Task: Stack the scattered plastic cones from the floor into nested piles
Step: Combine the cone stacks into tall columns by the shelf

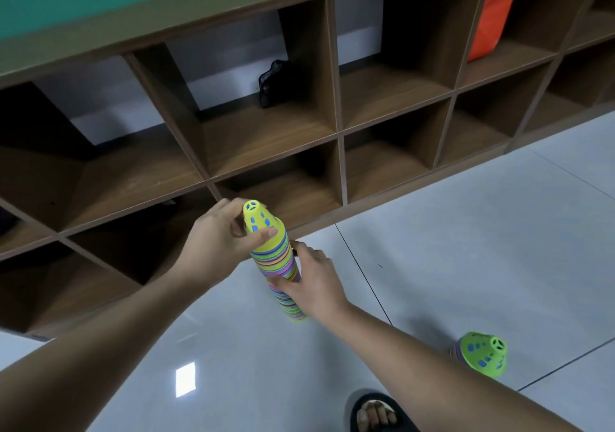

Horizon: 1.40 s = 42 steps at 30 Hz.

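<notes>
A tall pile of nested cones [283,275] stands on the grey floor [466,248] before the wooden shelves [336,132]; the left hand [216,238] grips its yellow top cone [261,228]; the right hand [312,281] clasps the pile's middle; a green cone [482,353] lies well apart, rightward.

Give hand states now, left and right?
Left hand: gripping the yellow perforated plastic cone atop the tall nested stack of multicoloured plastic cones.
Right hand: gripping that stack's middle.
</notes>
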Each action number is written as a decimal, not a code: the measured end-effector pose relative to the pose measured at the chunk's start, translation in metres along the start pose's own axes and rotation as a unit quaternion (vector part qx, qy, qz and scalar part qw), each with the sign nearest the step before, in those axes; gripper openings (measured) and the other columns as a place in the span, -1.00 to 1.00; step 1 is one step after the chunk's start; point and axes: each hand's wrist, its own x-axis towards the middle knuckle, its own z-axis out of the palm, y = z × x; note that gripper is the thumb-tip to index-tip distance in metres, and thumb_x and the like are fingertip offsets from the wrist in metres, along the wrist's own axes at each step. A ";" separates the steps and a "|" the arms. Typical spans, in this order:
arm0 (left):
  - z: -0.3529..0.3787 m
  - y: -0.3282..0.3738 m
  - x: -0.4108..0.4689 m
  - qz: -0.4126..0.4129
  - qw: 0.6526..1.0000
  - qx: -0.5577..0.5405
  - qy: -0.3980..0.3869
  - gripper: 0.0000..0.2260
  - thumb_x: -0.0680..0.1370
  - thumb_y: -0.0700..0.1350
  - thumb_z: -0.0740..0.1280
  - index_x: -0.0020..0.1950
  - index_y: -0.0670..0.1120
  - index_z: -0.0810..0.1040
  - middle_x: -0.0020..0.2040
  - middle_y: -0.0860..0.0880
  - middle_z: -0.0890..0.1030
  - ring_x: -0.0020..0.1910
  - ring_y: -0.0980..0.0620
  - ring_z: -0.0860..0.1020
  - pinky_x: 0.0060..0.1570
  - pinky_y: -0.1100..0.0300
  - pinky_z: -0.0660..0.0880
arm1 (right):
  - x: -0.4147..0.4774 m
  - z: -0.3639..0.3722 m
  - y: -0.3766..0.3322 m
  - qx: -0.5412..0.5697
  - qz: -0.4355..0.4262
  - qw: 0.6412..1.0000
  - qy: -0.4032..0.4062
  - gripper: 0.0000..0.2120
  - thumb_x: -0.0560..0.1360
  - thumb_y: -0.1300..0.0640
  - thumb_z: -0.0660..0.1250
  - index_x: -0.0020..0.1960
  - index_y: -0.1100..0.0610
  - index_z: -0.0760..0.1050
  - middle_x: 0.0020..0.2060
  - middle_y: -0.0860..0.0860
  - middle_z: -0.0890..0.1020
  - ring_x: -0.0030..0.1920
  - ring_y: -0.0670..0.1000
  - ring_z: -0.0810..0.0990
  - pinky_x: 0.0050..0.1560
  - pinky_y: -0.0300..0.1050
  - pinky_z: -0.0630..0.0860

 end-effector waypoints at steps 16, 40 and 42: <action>0.063 0.122 0.020 0.200 0.966 0.153 -0.057 -0.74 0.52 0.22 0.45 0.14 0.16 0.63 0.11 0.15 0.58 0.13 0.03 0.49 0.13 -0.06 0.46 | -0.074 -0.110 0.091 0.024 0.070 0.992 0.105 -0.68 0.55 -0.11 0.45 0.26 -0.07 0.56 0.14 -0.23 0.59 0.25 -0.12 0.51 0.21 -0.14 0.51; 0.344 0.170 -0.069 0.138 0.940 -0.070 -0.304 -0.64 0.46 0.35 0.40 0.14 0.21 0.66 0.07 0.23 0.61 0.06 0.21 0.59 0.06 0.21 0.54 | -0.217 -0.147 0.253 0.094 0.241 0.956 0.135 -0.42 0.38 -0.10 0.58 0.33 -0.30 0.43 0.19 -0.25 0.57 0.22 -0.13 0.59 0.14 -0.06 0.59; 0.349 0.170 -0.075 0.163 0.936 -0.050 -0.308 -0.67 0.48 0.30 0.44 0.18 0.21 0.64 0.11 0.24 0.59 0.12 0.23 0.55 0.08 0.22 0.51 | -0.218 -0.146 0.256 0.108 0.238 0.956 0.133 -0.45 0.39 -0.06 0.58 0.31 -0.29 0.46 0.19 -0.24 0.58 0.22 -0.11 0.60 0.13 -0.03 0.60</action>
